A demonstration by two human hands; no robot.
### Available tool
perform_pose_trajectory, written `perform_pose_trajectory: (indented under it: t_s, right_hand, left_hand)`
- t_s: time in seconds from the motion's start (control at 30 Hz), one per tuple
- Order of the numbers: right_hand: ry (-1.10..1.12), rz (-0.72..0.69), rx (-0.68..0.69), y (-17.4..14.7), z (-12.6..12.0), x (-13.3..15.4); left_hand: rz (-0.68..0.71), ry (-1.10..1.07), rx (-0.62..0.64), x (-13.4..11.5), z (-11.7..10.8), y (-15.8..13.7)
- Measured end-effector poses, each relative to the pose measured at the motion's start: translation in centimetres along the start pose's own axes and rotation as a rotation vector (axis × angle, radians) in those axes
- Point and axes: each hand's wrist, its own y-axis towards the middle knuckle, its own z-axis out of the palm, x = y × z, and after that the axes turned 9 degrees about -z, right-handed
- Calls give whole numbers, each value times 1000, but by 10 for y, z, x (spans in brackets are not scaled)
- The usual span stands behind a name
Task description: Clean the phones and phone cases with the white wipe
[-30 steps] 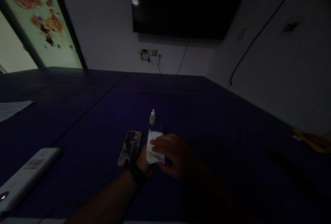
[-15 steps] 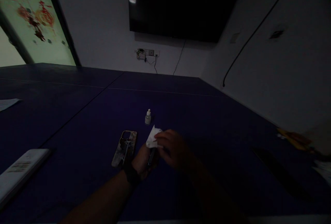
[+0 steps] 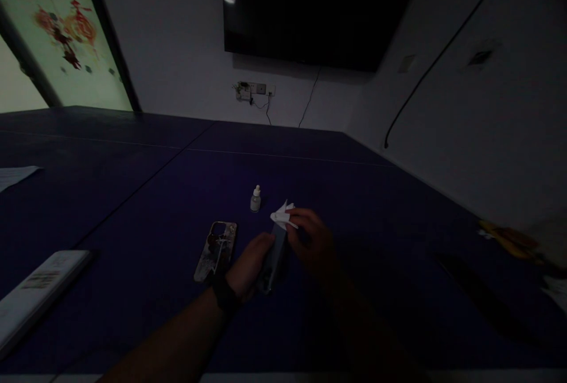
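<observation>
My left hand (image 3: 250, 268), with a dark band at the wrist, is closed around a smartphone (image 3: 275, 256), which is tilted with one narrow face toward me. In my right hand (image 3: 312, 241) a crumpled white tissue (image 3: 283, 216) is pinched against the phone's far end. To the left of my hands a patterned phone case (image 3: 216, 251) lies flat on the dark blue table (image 3: 146, 312). Just beyond them stands a small clear dropper bottle (image 3: 256, 200) with a white top. The room is dim, so finger detail is partly lost.
A long white box (image 3: 42, 288) lies at the left, with a paper sheet (image 3: 15, 176) behind it. On the right are a dark flat object (image 3: 473, 288) and a yellow packet (image 3: 509, 238). A large screen (image 3: 319, 11) hangs on the far wall above sockets (image 3: 254, 89).
The phone has been turned so more of its length shows. The tissue and my right hand have shifted slightly right and away, to its far end.
</observation>
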Motion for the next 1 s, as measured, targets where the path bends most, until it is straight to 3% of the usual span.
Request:
perform_pose_trajectory:
  t_s: [0.07, 0.17, 0.23, 0.33, 0.43, 0.7, 0.87, 0.93, 1.0]
  right_hand:
    - [9, 44, -27, 1, -2, 4]
    - [33, 121, -36, -1, -1, 5]
    - [47, 155, -16, -3, 3, 2]
    - [55, 146, 37, -5, 7, -6]
    - [-2, 100, 84, -5, 7, -16]
    - [-184, -84, 246, -3, -5, -21]
    - [-75, -308, 573, -4, -9, -1]
    - [-42, -328, 656, -4, -8, 4]
    - [-124, -265, 615, -3, -7, 2]
  left_hand:
    - [14, -65, 10, -8, 0, -4]
    - [-86, -205, 115, -17, -1, -10]
    - [-154, -266, 210, -20, -3, -12]
    - [-144, -303, 277, -21, -4, -13]
    - [-110, -321, 238, -19, -4, -11]
    - [-180, -298, 228, -16, -1, -10]
    - [-141, -322, 178, -17, -2, -4]
    - [-117, -324, 163, -18, -1, -2]
    - [-131, -309, 169, -17, 0, -3]
